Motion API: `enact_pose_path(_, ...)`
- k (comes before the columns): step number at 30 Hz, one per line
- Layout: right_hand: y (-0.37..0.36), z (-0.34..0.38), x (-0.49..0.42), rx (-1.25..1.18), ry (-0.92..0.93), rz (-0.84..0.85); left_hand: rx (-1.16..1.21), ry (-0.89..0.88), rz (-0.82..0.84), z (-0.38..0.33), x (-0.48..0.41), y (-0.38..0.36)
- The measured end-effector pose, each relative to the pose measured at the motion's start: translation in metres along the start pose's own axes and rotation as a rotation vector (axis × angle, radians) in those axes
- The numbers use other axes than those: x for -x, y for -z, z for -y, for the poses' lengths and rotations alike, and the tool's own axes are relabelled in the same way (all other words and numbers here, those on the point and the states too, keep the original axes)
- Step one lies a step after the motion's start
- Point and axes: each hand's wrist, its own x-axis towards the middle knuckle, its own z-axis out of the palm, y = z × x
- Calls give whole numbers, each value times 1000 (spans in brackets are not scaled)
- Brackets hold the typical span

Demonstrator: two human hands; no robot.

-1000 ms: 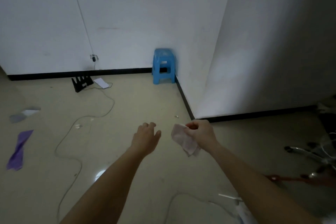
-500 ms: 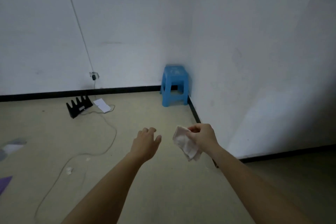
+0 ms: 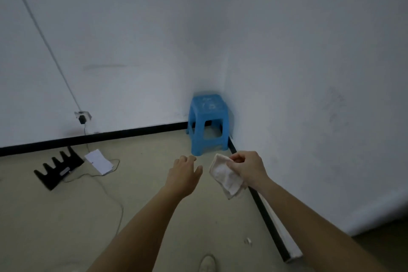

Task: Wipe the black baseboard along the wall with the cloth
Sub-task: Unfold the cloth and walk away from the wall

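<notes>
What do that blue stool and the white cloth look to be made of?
The blue stool: probably moulded plastic, matte; uniform colour, seat and legs one piece. The cloth: soft textile, perhaps cotton towelling; it droops limp and creased from the right hand.

Cloth (image 3: 225,175) looked soft, white, nubbly terry. Baseboard (image 3: 268,221) black, smooth, slightly glossy. Stool (image 3: 207,123) blue plastic, scuffed top. Floor (image 3: 66,216) pale, smooth, faint sheen. Wall (image 3: 309,73) matt white.
</notes>
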Motion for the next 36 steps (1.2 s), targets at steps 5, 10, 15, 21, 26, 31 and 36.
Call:
enact_pose_path(5, 5, 16, -143, 12, -31, -19, 10, 22, 54, -2, -138, 10)
enact_pose_path(10, 8, 43, -264, 46, -29, -21, 36, 33, 65, 5, -264, 28)
enact_pose_path(15, -1, 52, -394, 84, -46, -24, 53, 29, 109, 20, -401, 32)
enact_pose_path(21, -31, 47, -550, 69, -166, -95, 7, -28, 225, 52, -570, 27)
enact_pose_path(26, -45, 53, -658, 76, -298, -113, -25, -27, 331, 65, -695, 31)
enact_pose_path(31, -43, 46, -742, 85, -378, -131, -59, -45, 420, 65, -782, 7)
enact_pose_path(36, -45, 19, -818, 100, -447, -114, -42, -9, 482, 59, -848, -24)
